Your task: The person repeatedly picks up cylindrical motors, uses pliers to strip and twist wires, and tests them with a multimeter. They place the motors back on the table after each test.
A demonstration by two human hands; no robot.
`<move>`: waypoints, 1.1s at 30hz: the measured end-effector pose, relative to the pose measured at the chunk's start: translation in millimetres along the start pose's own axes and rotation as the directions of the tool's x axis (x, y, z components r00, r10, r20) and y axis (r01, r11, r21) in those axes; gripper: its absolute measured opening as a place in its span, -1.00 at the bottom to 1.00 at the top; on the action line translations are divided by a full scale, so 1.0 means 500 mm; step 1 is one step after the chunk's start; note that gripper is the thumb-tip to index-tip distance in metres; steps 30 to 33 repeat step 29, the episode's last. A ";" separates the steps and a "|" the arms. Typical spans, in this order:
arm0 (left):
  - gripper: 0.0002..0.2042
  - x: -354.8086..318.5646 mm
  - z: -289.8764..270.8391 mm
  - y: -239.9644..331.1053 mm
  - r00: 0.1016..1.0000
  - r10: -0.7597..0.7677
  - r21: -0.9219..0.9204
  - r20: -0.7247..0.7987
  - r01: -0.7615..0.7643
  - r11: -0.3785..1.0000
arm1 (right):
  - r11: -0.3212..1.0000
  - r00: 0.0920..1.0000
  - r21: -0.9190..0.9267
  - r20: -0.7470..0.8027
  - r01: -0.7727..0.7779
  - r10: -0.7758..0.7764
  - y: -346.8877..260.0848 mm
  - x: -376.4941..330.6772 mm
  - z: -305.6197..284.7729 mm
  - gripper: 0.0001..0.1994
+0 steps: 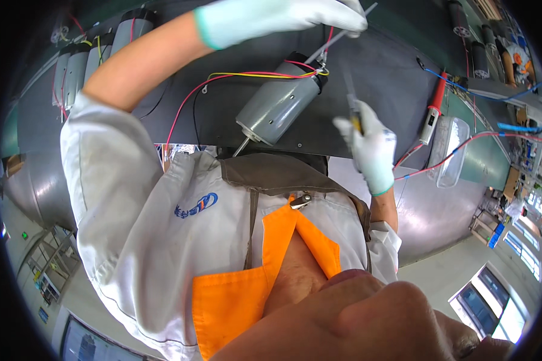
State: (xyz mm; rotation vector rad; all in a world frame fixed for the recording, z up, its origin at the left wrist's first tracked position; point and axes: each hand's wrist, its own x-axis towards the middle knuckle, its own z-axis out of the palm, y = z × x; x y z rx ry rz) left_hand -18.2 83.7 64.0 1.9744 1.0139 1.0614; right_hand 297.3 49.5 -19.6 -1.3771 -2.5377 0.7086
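A grey cylindrical motor (277, 111) lies tilted on the dark bench, its metal shaft toward me and its black end cap away. Red, yellow and black wires (235, 75) come from the cap end. Above that end, my left hand (295, 17), in a white glove, pinches a thin grey sleeve-like strip (343, 33) that slants down to the wires. My right hand (370, 141), gloved too, is closed around a slim tool (356, 120) with a yellow-and-black handle and a narrow tip, slightly blurred. The tool points up beside the motor, not touching it.
More grey motors (102, 49) stand at the far left, and dark ones (459, 21) at the far right. Right of my right hand lie a red-and-silver handheld tool (433, 114) with a red lead and a clear plastic case (448, 150). A blue cable (464, 90) runs nearby.
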 end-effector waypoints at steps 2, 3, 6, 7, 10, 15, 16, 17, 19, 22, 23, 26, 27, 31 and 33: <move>-0.74 -0.112 -0.048 0.037 0.942 -0.260 -0.261 0.213 0.311 0.914 | 0.984 0.998 -0.179 -0.063 -0.016 0.005 0.048 0.012 -0.010 -0.45; -0.73 -0.184 -0.072 0.046 0.904 -0.275 -0.341 0.328 0.385 0.858 | 0.945 0.996 -0.324 -0.093 -0.034 0.004 0.064 0.013 -0.024 -0.47; -0.71 -0.317 -0.105 0.084 0.770 -0.213 0.016 0.602 0.255 0.967 | 0.874 0.981 -0.484 -0.185 -0.038 -0.060 0.087 0.017 -0.032 -0.50; -0.68 -0.345 -0.104 0.105 0.717 -0.320 0.220 0.620 0.233 0.947 | 0.925 0.971 -0.380 -0.216 0.012 -0.101 0.089 0.017 -0.025 -0.56; -0.46 -0.368 0.009 0.093 0.961 -0.264 0.738 -0.077 0.233 0.634 | 0.786 0.962 0.577 0.258 -0.224 0.085 0.022 0.037 0.021 -0.60; -0.23 -0.316 0.247 -0.005 0.921 -0.147 0.416 -0.362 0.300 0.858 | 0.436 0.803 0.712 0.594 -0.551 0.044 -0.077 0.087 0.065 -0.48; -0.29 -0.318 0.272 -0.031 0.863 -0.037 0.358 -0.505 0.247 0.900 | 0.430 0.825 0.735 0.564 -0.523 0.040 -0.070 0.085 0.076 -0.51; -0.34 -0.308 0.275 -0.036 0.857 -0.040 0.361 -0.515 0.259 0.896 | 0.414 0.844 0.758 0.534 -0.504 0.049 -0.073 0.088 0.079 -0.51; -0.35 -0.281 0.293 -0.057 0.786 0.029 0.417 -0.618 0.297 0.859 | 0.487 0.917 0.788 0.390 -0.378 0.082 -0.110 0.110 0.062 -0.54; -0.41 -0.192 0.267 -0.092 0.733 0.045 0.414 -0.679 0.332 0.848 | 0.597 0.956 0.748 0.261 -0.290 0.137 -0.105 0.194 0.056 -0.51; -0.43 -0.160 0.254 -0.111 0.733 0.079 0.435 -0.676 0.310 0.846 | 0.581 0.977 0.786 0.181 -0.211 0.110 -0.092 0.218 0.065 -0.49; -0.45 -0.084 0.222 -0.158 0.716 0.115 0.446 -0.688 0.292 0.846 | 0.519 0.996 0.851 0.050 -0.084 0.079 -0.073 0.289 0.053 -0.43; -0.44 -0.061 0.212 -0.172 0.702 0.133 0.448 -0.699 0.285 0.847 | 0.506 0.998 0.861 0.016 -0.047 0.066 -0.070 0.309 0.041 -0.41; -0.44 -0.024 0.194 -0.195 0.693 0.159 0.457 -0.703 0.269 0.848 | 0.474 0.998 0.880 -0.046 0.016 0.052 -0.057 0.343 0.030 -0.39; -0.44 -0.024 0.194 -0.195 0.693 0.159 0.457 -0.703 0.269 0.848 | 0.474 0.998 0.880 -0.046 0.016 0.052 -0.057 0.343 0.030 -0.39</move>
